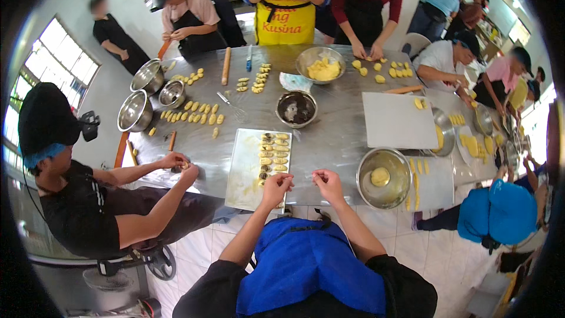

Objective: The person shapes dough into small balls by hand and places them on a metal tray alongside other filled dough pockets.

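My left hand [277,188] is over the right edge of a white tray [242,165], by the near end of rows of small oval dough pieces [280,148]. Some pieces show a dark filling. My right hand [329,185] hovers to the right of the tray, above the steel table's [326,154] near edge. Thumb and fingers are bent together on both hands, and the two hands are apart. No item shows in either, though a small one could be hidden by the fingers. Ahead, a steel bowl [296,109] holds a dark filling.
A steel bowl [384,194] with a dough ball [380,177] stands to my right, near a white board [399,121]. At my left, a co-worker's hands [181,163] work close to the tray. A whisk [232,107] and shaped dough pieces [204,112] lie beyond it.
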The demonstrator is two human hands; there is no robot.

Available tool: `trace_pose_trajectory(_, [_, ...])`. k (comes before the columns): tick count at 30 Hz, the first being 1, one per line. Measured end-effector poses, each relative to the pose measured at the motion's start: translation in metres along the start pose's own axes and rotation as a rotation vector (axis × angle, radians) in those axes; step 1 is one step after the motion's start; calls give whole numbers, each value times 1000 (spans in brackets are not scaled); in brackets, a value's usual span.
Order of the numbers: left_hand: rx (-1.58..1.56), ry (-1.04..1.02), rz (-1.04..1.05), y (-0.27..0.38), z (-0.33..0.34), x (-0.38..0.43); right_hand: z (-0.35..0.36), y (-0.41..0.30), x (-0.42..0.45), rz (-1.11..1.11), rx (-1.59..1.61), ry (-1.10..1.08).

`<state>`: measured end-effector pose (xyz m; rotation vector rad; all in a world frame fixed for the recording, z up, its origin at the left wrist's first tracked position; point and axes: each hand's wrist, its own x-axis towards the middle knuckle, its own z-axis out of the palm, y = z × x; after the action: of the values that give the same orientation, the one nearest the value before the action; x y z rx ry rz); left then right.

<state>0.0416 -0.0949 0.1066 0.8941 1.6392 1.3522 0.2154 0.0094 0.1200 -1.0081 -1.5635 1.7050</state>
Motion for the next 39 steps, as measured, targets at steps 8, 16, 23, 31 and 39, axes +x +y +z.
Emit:
trace_pose_trajectory(8, [113,178,-58,0,-44,-14,34,-3,22,21,-43,-113])
trace_pose_trajectory(16, [-61,214,-76,5,-56,2,62,-8,38,49,-102,-107])
trace_pose_trajectory(23, [-93,202,-22,0,-62,6,71,1,44,14,-110,-156])
trace_pose_trajectory(31, [-98,176,-65,21,-63,7,66,-1,45,4,-100,-111])
trace_pose_trajectory(39, [-85,186,1,15,-43,25,41,-2,42,-11,-66,-44])
